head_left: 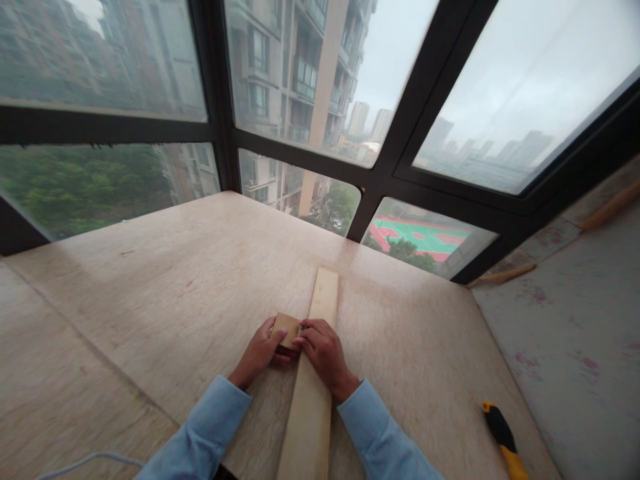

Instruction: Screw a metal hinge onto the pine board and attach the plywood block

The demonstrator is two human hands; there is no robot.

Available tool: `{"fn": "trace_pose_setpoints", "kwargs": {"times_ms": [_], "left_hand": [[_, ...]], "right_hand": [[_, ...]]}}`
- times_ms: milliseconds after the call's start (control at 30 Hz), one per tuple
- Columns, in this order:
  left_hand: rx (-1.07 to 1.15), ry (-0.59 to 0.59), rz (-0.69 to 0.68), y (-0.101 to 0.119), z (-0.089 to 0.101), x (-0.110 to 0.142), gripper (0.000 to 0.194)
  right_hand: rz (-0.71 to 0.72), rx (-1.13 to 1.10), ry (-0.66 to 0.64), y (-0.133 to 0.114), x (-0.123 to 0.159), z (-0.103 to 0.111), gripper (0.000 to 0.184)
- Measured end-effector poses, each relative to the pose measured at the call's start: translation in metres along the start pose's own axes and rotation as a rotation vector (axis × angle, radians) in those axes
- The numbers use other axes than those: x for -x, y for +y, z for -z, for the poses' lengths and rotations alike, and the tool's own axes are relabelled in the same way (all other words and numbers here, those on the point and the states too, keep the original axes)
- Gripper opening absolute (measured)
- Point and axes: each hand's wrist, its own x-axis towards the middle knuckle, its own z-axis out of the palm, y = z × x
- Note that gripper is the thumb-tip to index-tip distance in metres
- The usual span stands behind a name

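A: What do the hands have, please?

B: The left hand [261,349] has hold of a small, box-like block of plain brown cardboard colour [287,327]. Its thumb lies upon the upper face, and the other fingers are curled below, so this hand is closed around it.

A: And the right hand [323,350]?

B: Its fingers are bent and close together at the right end of the block. A tiny whitish piece [301,329] shows there, but it is too small to name, and I cannot tell whether the fingers grip it.

A: How does the block look?

B: It is squarish, with a flat, smooth top and a darker side toward the near edge. I can see no print on the top; the thumb covers some of it.

A: Where is it exactly?

B: It is held at the left edge of a long, pale, flat wooden board [306,427]. Whether they touch, I cannot tell. The board lies lengthwise, from near to far, on a beige, marble-patterned window ledge [150,287].

A: Is something else on the ledge?

B: Yes, a yellow and black tool handle [500,430] at the near right, and a thin white cable [95,457] at the near left.
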Motion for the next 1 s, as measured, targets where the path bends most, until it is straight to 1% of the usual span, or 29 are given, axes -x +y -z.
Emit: {"fn": "trace_pose_setpoints", "kwargs": {"times_ms": [133,267,367,633,833,1000], "left_hand": [[0.021,-0.016,0.042,0.003,-0.001,0.001,0.033],[0.055,-0.018,0.064,0.006,-0.003,0.003,0.035],[0.062,-0.018,0.060,0.007,-0.003,0.004,0.034],[0.057,-0.028,0.052,0.005,-0.003,0.003,0.027],[0.053,-0.035,0.039,0.000,-0.001,-0.001,0.030],[0.058,-0.025,0.027,0.001,-0.001,0.001,0.034]], "right_hand": [[-0.021,-0.034,0.014,0.002,-0.001,0.002,0.016],[-0.017,-0.028,0.001,0.002,-0.002,0.004,0.024],[-0.004,-0.011,-0.014,0.001,-0.003,0.006,0.026],[-0.039,0.022,-0.063,0.001,-0.012,0.010,0.021],[-0.087,0.055,-0.087,0.003,-0.021,0.007,0.019],[-0.078,0.081,-0.092,0.003,-0.021,0.006,0.022]]}}
